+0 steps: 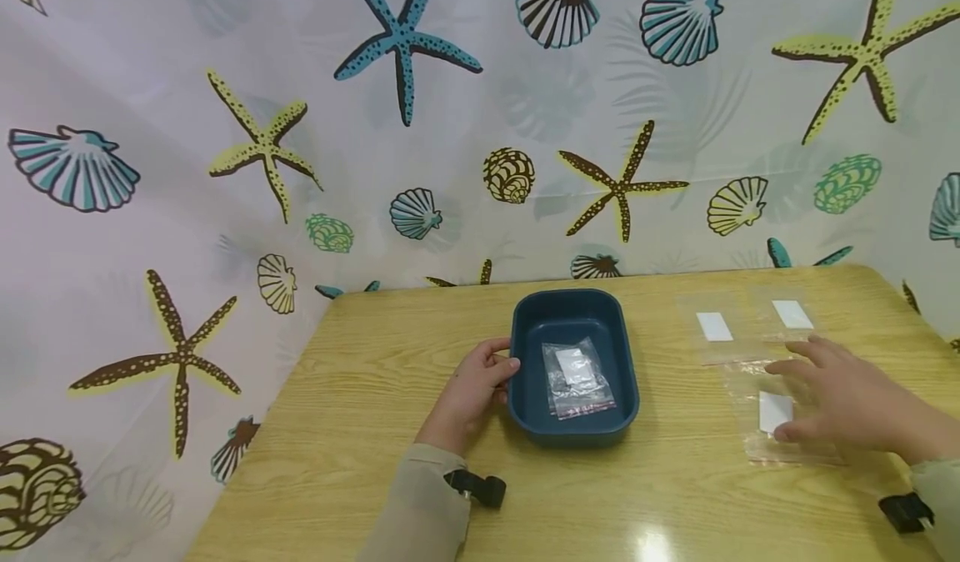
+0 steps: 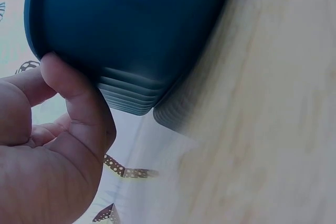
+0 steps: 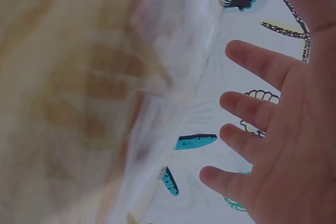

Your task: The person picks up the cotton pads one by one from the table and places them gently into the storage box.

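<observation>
White fabric printed with starfish and shells hangs to the left of and behind a blue bin, which stands on a wood-grain table. A person's left hand grips the bin's left rim, fingers bent against it. Inside the bin lies a clear bag with a white insert. To the bin's right lie a back-left bag, a front bag and a back-right bag, each showing its own white insert. Farthest right of the bin, the right hand is over the front bag, fingers spread apart; whether they touch the plastic cannot be told.
</observation>
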### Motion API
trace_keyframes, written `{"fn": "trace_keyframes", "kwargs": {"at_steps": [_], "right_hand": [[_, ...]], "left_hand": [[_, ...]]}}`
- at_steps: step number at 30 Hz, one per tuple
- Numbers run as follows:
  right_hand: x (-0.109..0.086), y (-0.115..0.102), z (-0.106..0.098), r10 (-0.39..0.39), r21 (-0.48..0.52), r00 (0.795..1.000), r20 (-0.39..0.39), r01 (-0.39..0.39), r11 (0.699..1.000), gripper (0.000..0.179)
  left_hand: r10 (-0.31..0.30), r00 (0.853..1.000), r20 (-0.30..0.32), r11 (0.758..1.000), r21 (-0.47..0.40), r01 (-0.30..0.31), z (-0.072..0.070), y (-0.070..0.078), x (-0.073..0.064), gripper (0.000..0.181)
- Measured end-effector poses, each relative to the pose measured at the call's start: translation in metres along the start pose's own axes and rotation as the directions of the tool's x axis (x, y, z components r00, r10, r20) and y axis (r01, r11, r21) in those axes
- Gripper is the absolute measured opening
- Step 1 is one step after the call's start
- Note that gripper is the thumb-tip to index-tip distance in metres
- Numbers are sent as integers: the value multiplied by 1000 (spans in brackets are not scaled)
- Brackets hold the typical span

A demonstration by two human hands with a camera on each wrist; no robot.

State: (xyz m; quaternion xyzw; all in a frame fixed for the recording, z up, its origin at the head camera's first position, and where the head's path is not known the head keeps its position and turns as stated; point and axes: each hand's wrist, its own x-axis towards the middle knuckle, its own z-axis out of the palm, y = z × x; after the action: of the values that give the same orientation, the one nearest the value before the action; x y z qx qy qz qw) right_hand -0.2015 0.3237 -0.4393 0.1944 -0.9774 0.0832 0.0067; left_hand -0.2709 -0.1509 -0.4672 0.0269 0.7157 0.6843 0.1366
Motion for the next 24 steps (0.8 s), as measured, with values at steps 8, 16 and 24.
{"fn": "trace_keyframes", "kwargs": {"at_steps": [8, 16, 24], "right_hand": [[-5, 5, 15, 23, -14, 998, 59, -22, 1000, 86], [-4, 7, 17, 9, 44, 999, 42, -11, 999, 78], [-1, 8, 15, 4, 94, 999, 38, -7, 996, 70]], "left_hand": [[11, 1000, -3, 1000, 15, -11, -1, 0, -1, 43], [16, 1000, -4, 999, 39, -16, -1, 1, 2, 43], [15, 1000, -11, 999, 30, -15, -1, 1, 1, 43]]}}
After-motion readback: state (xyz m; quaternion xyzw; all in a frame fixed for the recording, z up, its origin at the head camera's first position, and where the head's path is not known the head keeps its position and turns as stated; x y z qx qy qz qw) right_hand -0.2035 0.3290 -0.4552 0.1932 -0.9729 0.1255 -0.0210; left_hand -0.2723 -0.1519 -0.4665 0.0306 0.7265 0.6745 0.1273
